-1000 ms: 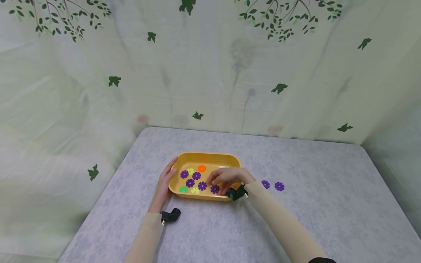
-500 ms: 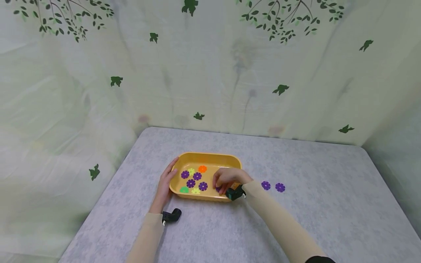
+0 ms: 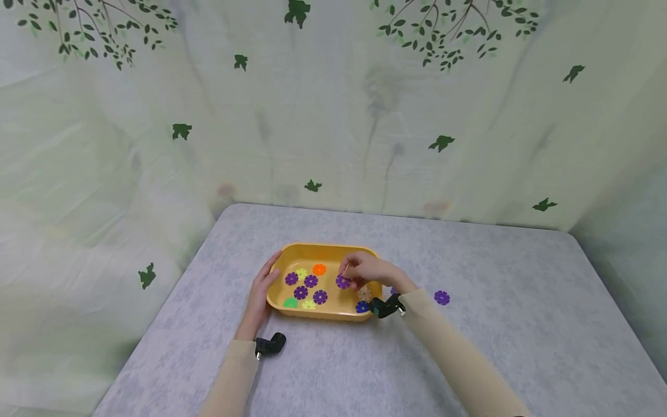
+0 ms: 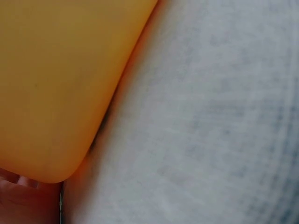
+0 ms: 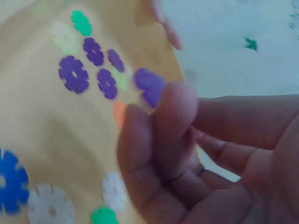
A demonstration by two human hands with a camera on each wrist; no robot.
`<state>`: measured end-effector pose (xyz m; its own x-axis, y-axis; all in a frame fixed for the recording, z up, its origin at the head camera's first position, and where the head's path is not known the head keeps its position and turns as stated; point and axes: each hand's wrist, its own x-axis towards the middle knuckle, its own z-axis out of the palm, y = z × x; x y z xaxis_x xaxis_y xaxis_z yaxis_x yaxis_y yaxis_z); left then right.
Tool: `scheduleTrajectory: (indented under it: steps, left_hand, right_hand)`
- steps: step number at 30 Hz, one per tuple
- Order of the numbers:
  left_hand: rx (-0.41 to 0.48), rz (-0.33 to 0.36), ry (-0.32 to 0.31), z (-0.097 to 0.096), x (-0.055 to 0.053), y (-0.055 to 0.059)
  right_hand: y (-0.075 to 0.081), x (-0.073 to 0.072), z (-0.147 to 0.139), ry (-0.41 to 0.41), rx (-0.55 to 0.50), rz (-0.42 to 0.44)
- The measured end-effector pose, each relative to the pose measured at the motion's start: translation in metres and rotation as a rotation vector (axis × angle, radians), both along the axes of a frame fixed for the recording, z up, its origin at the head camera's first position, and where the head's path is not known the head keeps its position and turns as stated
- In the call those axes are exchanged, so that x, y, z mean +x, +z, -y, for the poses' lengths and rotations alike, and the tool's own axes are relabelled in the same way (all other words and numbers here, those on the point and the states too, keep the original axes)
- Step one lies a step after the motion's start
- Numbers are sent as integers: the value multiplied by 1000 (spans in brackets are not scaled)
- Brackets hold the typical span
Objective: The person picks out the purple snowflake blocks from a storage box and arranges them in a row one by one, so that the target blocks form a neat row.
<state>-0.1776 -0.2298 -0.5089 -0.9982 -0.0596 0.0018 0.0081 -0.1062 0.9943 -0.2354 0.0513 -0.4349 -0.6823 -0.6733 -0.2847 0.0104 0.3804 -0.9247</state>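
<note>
In the head view my left hand (image 3: 257, 295) holds the left end of a yellow tray (image 3: 324, 316), its thumb at the rim. The left wrist view shows the tray's outer wall (image 4: 60, 93) with some fingers (image 4: 28, 198) beneath its corner. My right hand (image 3: 370, 268) pinches a purple notched flower-shaped disc (image 3: 343, 281) between thumb and fingertips, over the tray's right half. Close up, fingertips cover part of this disc (image 5: 149, 86). Inside the tray lie several purple discs (image 3: 300, 292), an orange disc (image 3: 319, 269), yellow ones (image 3: 308, 304) and a green one (image 3: 290, 303).
Below my right hand, a blue disc (image 3: 362, 307) and a whitish disc (image 3: 365, 293) lie in the tray. On the grey table (image 3: 495, 324), right of the tray, rests a purple disc (image 3: 442, 297); another (image 3: 394, 291) is mostly hidden by my right wrist.
My right hand has drawn a purple disc up from the tray's near right part and moved toward its far side. Blue and whitish discs there have come into view. My left hand stays put.
</note>
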Motion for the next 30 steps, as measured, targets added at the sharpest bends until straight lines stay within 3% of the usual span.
scheduleTrajectory:
  steps: [8,21,30]
  left_hand:
    - [17,13,1,0,1,2]
    - [-2,12,14,-1,2,0]
    - [6,9,7,-2,-1,-1]
  right_hand:
    - [0,-2,-56,-155,-139,-2]
    - [-27,17,-165,-362,-109,-44]
    - [-46,40,-219,-466,-50,-39]
